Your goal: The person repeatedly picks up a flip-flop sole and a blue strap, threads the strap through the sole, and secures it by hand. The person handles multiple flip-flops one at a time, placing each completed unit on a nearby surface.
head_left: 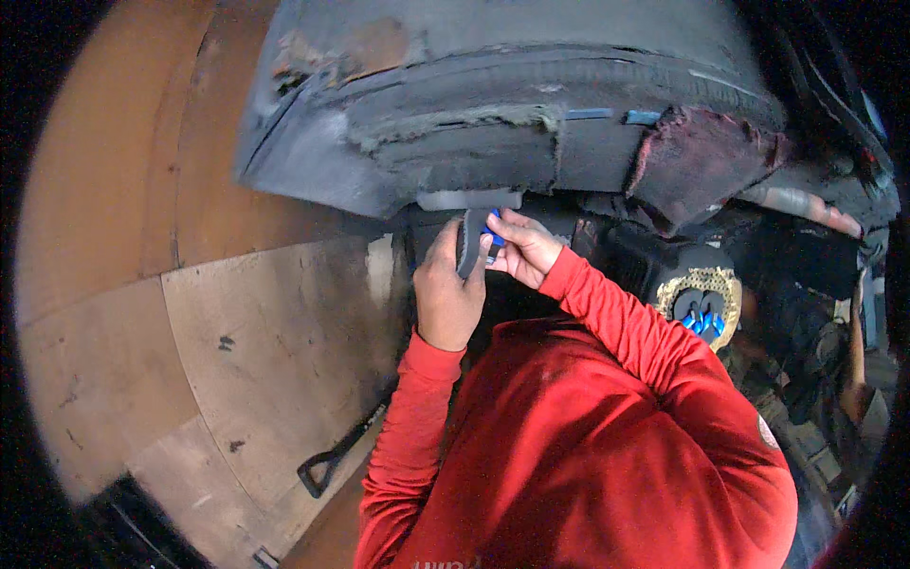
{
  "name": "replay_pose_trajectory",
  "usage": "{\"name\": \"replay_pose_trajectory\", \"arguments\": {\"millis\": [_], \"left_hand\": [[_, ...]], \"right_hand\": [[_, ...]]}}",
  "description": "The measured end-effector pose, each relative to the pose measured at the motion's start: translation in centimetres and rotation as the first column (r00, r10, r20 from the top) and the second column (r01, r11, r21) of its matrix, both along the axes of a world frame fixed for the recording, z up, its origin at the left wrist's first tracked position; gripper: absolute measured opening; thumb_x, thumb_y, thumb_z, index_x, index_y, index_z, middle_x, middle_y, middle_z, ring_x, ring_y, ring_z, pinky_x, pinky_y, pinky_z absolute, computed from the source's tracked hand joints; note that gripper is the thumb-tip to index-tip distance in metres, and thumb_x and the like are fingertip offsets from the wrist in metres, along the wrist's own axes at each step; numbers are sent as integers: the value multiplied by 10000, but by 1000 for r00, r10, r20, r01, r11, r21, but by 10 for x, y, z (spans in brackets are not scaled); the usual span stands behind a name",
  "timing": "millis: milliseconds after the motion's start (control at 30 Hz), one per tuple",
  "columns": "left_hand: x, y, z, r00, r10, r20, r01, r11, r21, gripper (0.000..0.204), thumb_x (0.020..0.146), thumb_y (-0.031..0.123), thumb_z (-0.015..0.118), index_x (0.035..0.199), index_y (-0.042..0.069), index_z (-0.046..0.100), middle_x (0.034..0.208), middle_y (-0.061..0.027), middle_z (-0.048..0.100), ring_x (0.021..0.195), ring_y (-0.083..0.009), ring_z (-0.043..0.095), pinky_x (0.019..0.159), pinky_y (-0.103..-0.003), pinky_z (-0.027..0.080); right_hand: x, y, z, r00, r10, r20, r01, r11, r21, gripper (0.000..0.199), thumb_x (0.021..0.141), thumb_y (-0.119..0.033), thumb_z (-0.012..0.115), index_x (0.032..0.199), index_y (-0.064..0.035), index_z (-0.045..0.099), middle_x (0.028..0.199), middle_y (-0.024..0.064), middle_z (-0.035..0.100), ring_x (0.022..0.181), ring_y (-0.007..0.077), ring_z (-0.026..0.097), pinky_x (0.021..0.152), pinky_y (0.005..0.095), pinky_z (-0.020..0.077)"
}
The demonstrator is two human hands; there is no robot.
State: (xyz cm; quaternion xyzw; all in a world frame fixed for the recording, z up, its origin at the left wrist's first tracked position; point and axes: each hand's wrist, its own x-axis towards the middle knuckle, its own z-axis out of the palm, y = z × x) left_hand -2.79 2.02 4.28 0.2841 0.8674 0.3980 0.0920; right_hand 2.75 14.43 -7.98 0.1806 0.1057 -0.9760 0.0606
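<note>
Both my hands meet in front of my chest, at the near edge of a worn dark worktop (pixel 455 156). A grey flip-flop (pixel 470 248) with a blue strap stands on edge between them. My left hand (pixel 448 302) is closed around its sole, thumb on one face and fingers on the other. The fingers of my right hand (pixel 528 248) pinch the blue strap (pixel 493 228) from the right side. Part of the strap is hidden behind my fingers.
A dark reddish cloth (pixel 697 161) hangs over the worktop's edge. To my right, a yellowish basket (pixel 731 294) holds flip-flops (pixel 700 308) with blue straps. Wooden panels (pixel 275 322) lie at the left, with a black handle (pixel 320 467) beside my left arm.
</note>
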Motion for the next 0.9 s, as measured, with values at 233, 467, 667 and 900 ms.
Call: {"name": "replay_pose_trajectory", "arguments": {"millis": [233,467,667,900], "left_hand": [[1,30,-23,989,-49,140,39,996,75,300,949,213,613,1131,-25,616,954,-248,683,884,-410,681,752,-432,523],[15,1,27,998,69,-13,-68,995,78,300,955,141,605,1198,-35,588,1016,-248,679,929,-366,693,777,-403,529],[38,-18,53,997,78,-25,-76,994,85,313,963,138,597,1231,-24,576,1051,-231,678,953,-343,695,807,-382,529],[84,-65,57,986,129,106,-139,986,95,436,940,174,635,1309,-28,521,1233,-226,618,1163,-327,614,1009,-441,439]], "right_hand": [[32,36,5,960,64,272,-77,996,36,400,933,-263,671,1220,-43,500,1090,133,658,940,282,696,826,451,610],[7,29,57,974,165,157,-191,968,164,355,964,-212,625,1249,-62,476,1116,92,655,953,224,697,842,433,609],[18,13,85,992,122,19,-124,985,124,383,953,-157,637,1281,-64,464,1135,113,657,948,261,706,818,428,613],[39,-9,98,991,118,-59,-107,980,167,532,961,16,554,1445,-160,418,1272,131,611,1103,234,646,916,383,580]]}}
